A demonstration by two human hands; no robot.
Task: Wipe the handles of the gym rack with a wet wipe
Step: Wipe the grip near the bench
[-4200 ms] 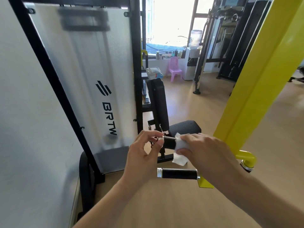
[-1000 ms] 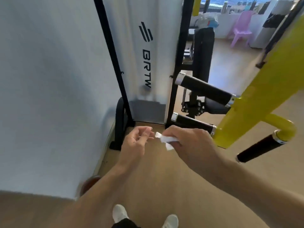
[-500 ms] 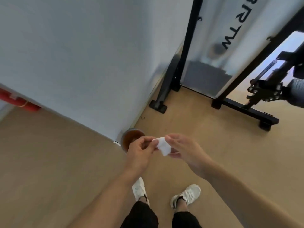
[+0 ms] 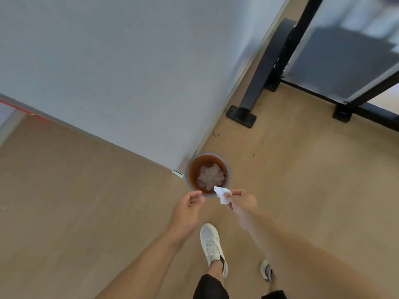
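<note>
Two hands (image 4: 190, 207) (image 4: 243, 201), one wet wipe (image 4: 222, 194), one bin (image 4: 190, 169), two shoes (image 4: 211, 244) (image 4: 266, 270)

Soft even daylight, faint shadows; motion blur upper right on rack frame (image 4: 269, 67); wide-angle bending at edges.

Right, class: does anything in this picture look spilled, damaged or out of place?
Nothing stands out. The right hand pinches the wet wipe over the bin, which already holds crumpled wipes. A few small specks of debris lie by the wall.
</note>
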